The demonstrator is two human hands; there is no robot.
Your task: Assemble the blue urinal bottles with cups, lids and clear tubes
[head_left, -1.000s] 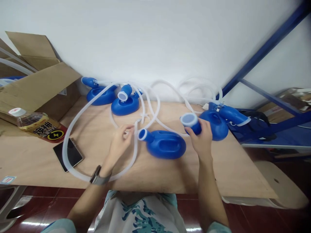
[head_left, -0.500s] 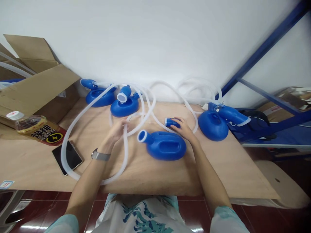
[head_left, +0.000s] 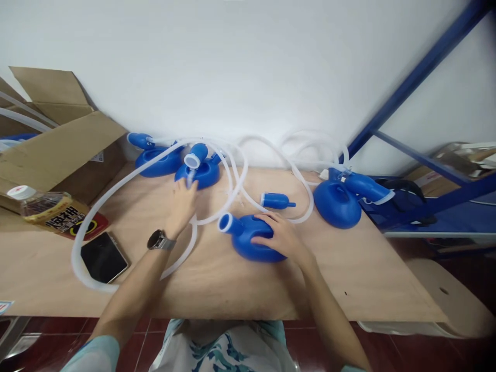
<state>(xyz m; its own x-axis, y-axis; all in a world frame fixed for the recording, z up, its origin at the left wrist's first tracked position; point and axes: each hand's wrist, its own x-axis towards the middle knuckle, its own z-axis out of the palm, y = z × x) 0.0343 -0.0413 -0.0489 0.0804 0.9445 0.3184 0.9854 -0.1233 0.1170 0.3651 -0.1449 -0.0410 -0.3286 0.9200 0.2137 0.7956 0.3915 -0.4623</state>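
Observation:
A blue plastic urinal bottle (head_left: 250, 246) lies on the table before me, its white-rimmed neck pointing up and left. My right hand (head_left: 282, 236) is over its handle side, thumb and fingers gripping it. Left of it, my left hand (head_left: 181, 204) holds a translucent plastic hose (head_left: 190, 242); the hose end above my fingers is blurred. The hose loops round to the left over the table. Behind the bottle, a blue funnel-shaped urinal head (head_left: 275, 200) with a white rim and thin spout lies on its side, touched by neither hand.
Two blue urinal bottles (head_left: 205, 175) with heads and hoses stand at the back left, another (head_left: 337, 204) at the right. A phone (head_left: 104, 257), a drink bottle (head_left: 58, 214) and an open cardboard box (head_left: 65, 150) are at the left. A blue metal frame (head_left: 418, 82) rises at the right.
My right hand has let go of the blue urinal head and come down onto the bottle. My left hand has moved slightly with the hose, whose loop has shifted left.

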